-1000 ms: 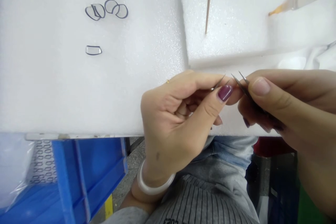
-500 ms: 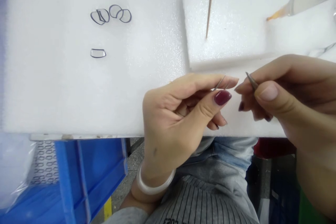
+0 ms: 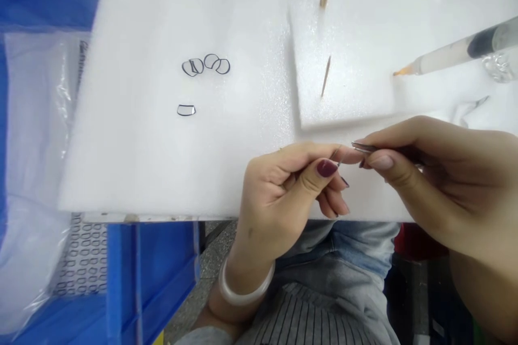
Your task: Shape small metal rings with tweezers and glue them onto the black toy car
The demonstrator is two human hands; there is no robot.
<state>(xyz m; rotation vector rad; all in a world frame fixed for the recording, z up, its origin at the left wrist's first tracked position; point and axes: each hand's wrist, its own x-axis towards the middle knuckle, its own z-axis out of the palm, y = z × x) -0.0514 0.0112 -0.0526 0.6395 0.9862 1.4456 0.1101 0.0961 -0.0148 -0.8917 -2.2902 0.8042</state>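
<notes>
Slim tweezers (image 3: 365,146) are pinched in the right hand (image 3: 421,172), tips just beside the left hand (image 3: 283,194), which is closed on a thin metal tip (image 3: 336,157) over the foam (image 3: 162,156); both feel light and stiff, best held by the shank

I'm seeing room leftward over the foam sheet (image 3: 133,145); the raised foam block (image 3: 343,64) is blocking my right hand (image 3: 437,183) upward.
</notes>
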